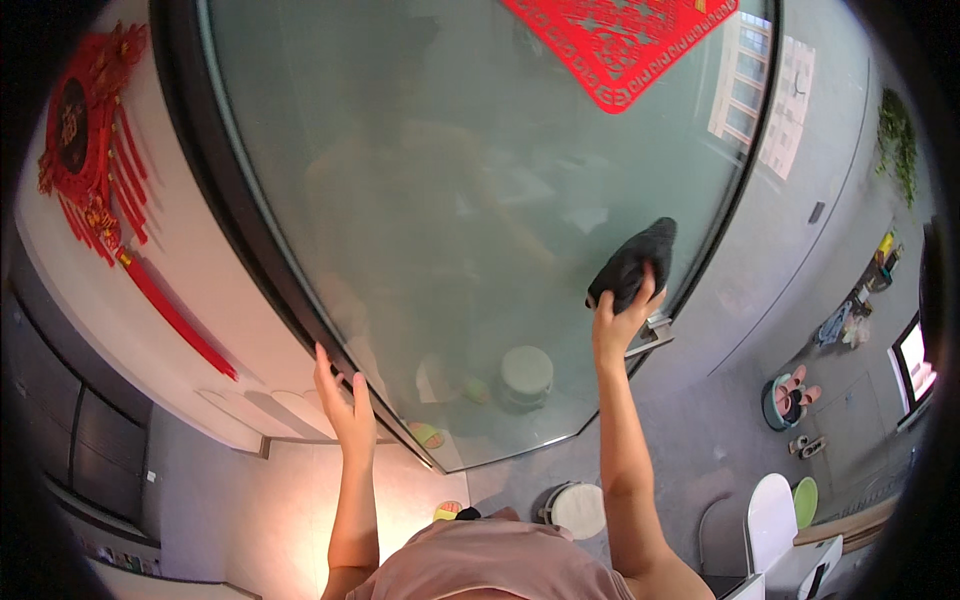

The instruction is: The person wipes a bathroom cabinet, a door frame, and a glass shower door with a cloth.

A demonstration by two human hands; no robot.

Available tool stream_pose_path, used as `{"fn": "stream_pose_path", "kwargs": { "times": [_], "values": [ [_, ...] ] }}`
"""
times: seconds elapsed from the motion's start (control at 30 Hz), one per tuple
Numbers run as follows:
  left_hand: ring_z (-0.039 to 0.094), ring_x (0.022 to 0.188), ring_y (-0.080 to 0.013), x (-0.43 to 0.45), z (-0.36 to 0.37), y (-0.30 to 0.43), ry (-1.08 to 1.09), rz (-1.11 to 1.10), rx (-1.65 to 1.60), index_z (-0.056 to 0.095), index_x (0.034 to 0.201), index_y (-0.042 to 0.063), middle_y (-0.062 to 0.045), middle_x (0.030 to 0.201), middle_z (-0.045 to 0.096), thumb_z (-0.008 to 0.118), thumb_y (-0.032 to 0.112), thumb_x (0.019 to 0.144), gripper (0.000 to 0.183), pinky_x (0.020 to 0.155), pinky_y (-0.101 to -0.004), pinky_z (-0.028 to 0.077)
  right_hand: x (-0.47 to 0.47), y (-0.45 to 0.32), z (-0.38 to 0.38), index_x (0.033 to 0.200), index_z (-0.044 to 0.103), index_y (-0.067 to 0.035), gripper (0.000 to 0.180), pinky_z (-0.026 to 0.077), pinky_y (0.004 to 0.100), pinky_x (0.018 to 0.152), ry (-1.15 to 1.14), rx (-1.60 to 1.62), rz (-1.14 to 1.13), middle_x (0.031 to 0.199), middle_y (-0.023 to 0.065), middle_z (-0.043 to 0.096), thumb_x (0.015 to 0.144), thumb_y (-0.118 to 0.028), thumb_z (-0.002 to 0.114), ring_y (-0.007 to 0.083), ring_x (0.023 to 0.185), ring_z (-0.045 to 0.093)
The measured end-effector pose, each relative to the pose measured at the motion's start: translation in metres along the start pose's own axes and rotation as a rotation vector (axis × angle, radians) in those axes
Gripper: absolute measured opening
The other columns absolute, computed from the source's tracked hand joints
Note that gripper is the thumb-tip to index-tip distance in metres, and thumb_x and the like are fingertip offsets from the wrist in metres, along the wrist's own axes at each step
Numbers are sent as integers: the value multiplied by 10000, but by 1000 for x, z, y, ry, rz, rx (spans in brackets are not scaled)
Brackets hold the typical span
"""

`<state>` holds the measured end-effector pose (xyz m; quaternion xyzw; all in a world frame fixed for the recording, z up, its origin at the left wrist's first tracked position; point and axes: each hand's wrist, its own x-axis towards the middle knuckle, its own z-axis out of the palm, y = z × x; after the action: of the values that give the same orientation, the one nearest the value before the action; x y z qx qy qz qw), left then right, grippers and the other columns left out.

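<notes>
A dark-framed glass door fills the middle of the view. My right hand presses a bunched black cloth against the pane's lower right, just above a metal door handle. On the opposite side, my left hand straddles the black door frame, its thumb apart from the fingers. A red cut-out decoration is stuck higher up on the glass. Faint reflections show across the pane.
A red tasselled hanging decorates the left wall. Behind me stands a round white-topped stool. Along the right are a toilet with a raised lid, a green basin, a tub of pink slippers and a wall shelf.
</notes>
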<state>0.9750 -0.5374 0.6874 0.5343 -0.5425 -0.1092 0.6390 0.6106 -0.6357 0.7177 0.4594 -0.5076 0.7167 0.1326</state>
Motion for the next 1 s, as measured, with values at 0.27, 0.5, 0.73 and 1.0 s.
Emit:
{"fn": "stream_pose_path", "kwargs": {
  "times": [0.27,0.5,0.73,1.0],
  "values": [
    [211,1445,-394,-42,75,49,-18,302,362,373,1464,10,-190,1566,244,574,10,866,631,1165,-504,203,-84,-37,20,1088,670,-183,485,333,529,1053,-212,52,-277,1467,222,388,617,-84,725,434,1326,380],
    [220,1445,-392,-67,145,72,-342,386,346,445,1440,70,-183,1565,267,593,51,869,590,1158,-528,210,-35,82,-39,835,684,-195,201,393,467,977,-348,1,-507,1416,125,504,669,-117,766,366,1280,481],
    [180,1466,-415,-68,160,53,-450,461,664,472,1440,116,-192,1596,215,634,106,866,597,1165,-552,216,49,177,-136,1118,646,-148,497,452,466,958,-290,-644,-16,1345,139,526,645,-22,733,381,1185,487],
    [183,1474,-410,-68,170,56,-419,525,811,490,1434,133,-185,1603,209,651,129,856,601,1166,-551,230,-61,139,-111,1055,691,-166,413,519,430,809,-446,-577,76,1030,105,620,657,-56,689,349,976,556]
  ]
}}
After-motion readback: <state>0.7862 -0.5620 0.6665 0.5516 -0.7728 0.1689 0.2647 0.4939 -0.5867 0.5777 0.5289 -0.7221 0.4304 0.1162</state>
